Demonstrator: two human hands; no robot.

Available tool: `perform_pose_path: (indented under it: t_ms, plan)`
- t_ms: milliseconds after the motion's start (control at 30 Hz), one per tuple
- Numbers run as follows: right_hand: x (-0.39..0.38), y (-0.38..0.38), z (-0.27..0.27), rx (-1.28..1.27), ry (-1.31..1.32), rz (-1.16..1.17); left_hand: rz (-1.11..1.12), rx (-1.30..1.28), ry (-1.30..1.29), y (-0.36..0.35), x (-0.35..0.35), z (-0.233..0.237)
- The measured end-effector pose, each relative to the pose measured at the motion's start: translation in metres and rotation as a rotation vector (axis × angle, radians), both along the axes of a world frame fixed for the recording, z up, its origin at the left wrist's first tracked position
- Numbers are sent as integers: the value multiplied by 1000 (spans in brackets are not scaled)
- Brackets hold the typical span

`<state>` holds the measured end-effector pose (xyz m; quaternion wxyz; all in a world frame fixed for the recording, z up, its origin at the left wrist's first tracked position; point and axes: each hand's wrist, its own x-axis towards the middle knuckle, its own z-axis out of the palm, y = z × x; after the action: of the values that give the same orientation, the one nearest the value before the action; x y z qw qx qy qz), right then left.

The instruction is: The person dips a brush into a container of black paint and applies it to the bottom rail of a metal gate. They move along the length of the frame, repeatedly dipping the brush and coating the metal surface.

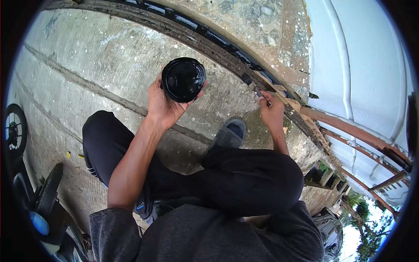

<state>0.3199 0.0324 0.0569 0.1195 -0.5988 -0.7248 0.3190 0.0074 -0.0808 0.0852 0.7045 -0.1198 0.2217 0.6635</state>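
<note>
My left hand is wrapped around a round container of glossy black paint, held up over the concrete with its open top facing me. Black smears coat the rim. My right hand grips a paintbrush by its handle, and the dark bristles point up and left. That brush lies right at a long wooden beam on the ground. Along the far side of the beam runs a strip with wet-looking black paint.
Rough concrete with a long groove lies under me. My sandalled foot is between my hands. White corrugated sheets with a reddish-brown bar stand on the right. A motorcycle wheel is at the far left.
</note>
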Motion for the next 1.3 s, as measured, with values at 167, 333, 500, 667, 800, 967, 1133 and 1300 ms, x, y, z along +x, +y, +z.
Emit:
perform_pose_path:
  t_ms: [167, 333, 500, 667, 800, 967, 1133, 1300]
  plan:
    - [-2, -1, 93, -389, 401, -203, -45, -3, 10, 3, 7, -5]
    - [-18, 7, 145, -432, 691, -85, -57, -43, 57, 10, 14, -14]
    - [-56, 0, 188, -62, 859, 195, -93, -49, 101, 11, 20, -12]
    - [-86, 3, 196, -5, 830, 340, -98, -55, 116, 9, 23, -10]
    - [-110, -8, 190, -126, 646, 436, -95, -43, 114, 9, 24, -8]
    - [-116, -3, 158, -147, 498, 602, -98, -59, 125, 7, 24, 0]
    - [-119, -4, 142, -166, 477, 630, -111, -75, 145, 6, 26, -2]
    - [-106, -3, 146, -291, 610, 438, -96, -84, 129, 8, 26, -6]
